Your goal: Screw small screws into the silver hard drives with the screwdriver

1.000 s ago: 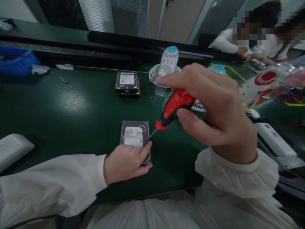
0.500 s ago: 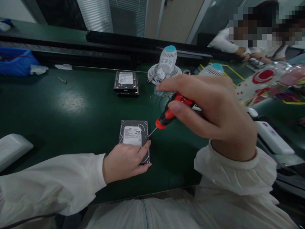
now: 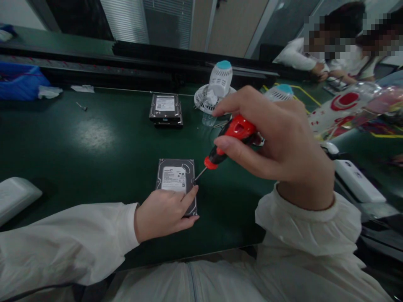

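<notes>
A hard drive point(image 3: 174, 176) with a white label lies flat on the green table, label side up. My left hand point(image 3: 165, 212) grips its near part, with fingers across the top and the thumb by the near right corner. My right hand point(image 3: 270, 134) is closed around the red and black handle of a screwdriver point(image 3: 233, 136), thumb below and index finger stretched out above. The screwdriver slants down to the left, and its thin shaft meets the drive's right edge, just beyond my left fingertip. The screw under the tip is too small to make out.
More hard drives point(image 3: 166, 110) are stacked farther back. Beside them stands a white fan point(image 3: 220, 82) with a blue cap. A plastic bottle point(image 3: 343, 107) and a white power strip point(image 3: 359, 180) are at the right. A blue bin point(image 3: 22, 82) sits far left. Co-workers point(image 3: 299, 56) sit at the back right.
The screwdriver handle has turned in my right hand, showing more of its red side, and my right fingers have shifted on it. My left hand and the hard drive stay in place.
</notes>
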Demonstrator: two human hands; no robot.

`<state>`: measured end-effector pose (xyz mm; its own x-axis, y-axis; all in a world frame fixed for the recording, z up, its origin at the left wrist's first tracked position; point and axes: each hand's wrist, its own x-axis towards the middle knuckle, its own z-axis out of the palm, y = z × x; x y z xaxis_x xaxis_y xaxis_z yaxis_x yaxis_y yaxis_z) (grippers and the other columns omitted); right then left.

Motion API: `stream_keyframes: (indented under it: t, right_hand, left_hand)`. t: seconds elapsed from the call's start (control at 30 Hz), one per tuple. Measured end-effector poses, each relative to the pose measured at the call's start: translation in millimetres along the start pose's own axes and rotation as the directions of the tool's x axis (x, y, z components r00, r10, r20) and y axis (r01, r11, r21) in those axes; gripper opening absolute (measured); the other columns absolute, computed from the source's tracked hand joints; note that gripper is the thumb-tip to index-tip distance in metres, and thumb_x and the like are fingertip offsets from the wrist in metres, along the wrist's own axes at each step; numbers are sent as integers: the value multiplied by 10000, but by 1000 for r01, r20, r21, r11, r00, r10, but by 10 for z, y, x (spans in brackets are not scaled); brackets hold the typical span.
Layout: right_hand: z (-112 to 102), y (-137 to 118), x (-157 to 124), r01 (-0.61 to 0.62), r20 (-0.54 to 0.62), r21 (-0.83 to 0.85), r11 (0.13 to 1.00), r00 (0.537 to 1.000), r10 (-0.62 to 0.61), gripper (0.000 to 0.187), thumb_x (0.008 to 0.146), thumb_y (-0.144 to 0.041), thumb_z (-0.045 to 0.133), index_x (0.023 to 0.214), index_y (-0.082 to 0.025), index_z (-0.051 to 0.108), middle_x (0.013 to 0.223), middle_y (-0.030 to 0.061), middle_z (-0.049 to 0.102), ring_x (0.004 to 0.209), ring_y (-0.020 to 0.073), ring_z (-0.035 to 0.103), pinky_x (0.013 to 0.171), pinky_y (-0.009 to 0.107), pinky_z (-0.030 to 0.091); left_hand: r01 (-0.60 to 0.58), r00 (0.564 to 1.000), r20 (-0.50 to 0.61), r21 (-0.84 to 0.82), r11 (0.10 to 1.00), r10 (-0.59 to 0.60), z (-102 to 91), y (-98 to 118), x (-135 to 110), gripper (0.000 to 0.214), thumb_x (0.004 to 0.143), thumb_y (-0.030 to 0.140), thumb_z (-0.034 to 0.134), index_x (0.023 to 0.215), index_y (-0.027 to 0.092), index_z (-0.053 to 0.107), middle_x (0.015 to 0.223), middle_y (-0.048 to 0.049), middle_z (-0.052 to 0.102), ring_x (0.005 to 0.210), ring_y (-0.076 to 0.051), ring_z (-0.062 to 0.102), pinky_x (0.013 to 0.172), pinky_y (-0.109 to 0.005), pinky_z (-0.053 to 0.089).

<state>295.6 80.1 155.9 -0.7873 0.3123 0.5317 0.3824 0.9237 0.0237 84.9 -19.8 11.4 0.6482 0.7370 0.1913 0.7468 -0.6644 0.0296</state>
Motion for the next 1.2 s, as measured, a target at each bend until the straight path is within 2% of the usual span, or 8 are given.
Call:
stream_keyframes:
  t: [0.1,0.3,0.4,0.5,0.7,0.9,1.07,1.2]
  right_hand:
    - [-1,-2,-3,-43,-32,-49,998,999,41,359,976,-502,528,1080,-163,585,842,-11,623,576,66,435,565,270,307]
    - [-41,-11,-12,30,-25,97,995,999,-27,327,894,-338,594,1162,-160,539,1132,56,613,868,127,570,735,279,449]
    - [-30,-23,-11,13,-28,61,998,1000,-11,255,946,-392,577,1061,-165,555,954,18,615,751,99,536,676,269,412]
    - [-26,-26,-9,1,-58,4,1000,998,-1,304,939,-482,620,951,-183,567,747,-38,567,596,68,428,576,262,325]
    - [-58,-8,-1,61,64,137,989,996,-70,235,938,-294,564,1125,-153,577,997,49,675,885,144,614,753,291,467]
    - [-30,10,-5,53,-75,65,996,996,-48,197,918,-359,651,965,-172,607,795,-10,669,661,93,564,600,269,408]
    - [-20,26,1,76,44,179,981,995,-85,255,905,-299,581,1136,-192,572,1008,54,686,895,173,603,772,336,485]
    - [-17,24,3,60,-60,98,993,997,-54,192,940,-358,611,971,-169,604,787,-10,645,674,93,541,618,263,403]
  left_hand:
    - [-2,1000,-3,3,1000,2,-3,6,-1,631,945,520,605,1378,62,626,788,-85,762,621,-251,719,482,-353,529]
    - [6,1000,26,8,1000,-6,6,6,-5,624,957,527,580,1387,75,615,799,-93,765,632,-240,716,489,-332,507]
    - [8,999,34,12,1000,-8,11,5,-5,627,963,534,567,1387,75,613,801,-100,765,641,-235,714,497,-321,501]
    - [10,999,32,7,1000,-10,9,5,0,632,962,535,568,1390,72,613,797,-95,765,633,-235,714,493,-323,501]
    - [4,1000,20,9,1000,-4,-5,2,-3,626,952,523,592,1379,65,624,802,-94,767,637,-242,724,497,-332,521]
    - [11,999,45,-3,1000,-11,-1,7,-4,633,966,528,564,1391,62,610,813,-103,765,645,-249,721,497,-347,532]
    - [1,1000,26,-6,1000,-1,3,3,-8,631,958,519,580,1382,53,619,797,-97,763,626,-251,718,485,-354,534]
    - [-2,1000,18,-21,1000,2,7,-1,-2,629,966,518,569,1389,54,613,823,-100,770,644,-242,725,493,-339,535]
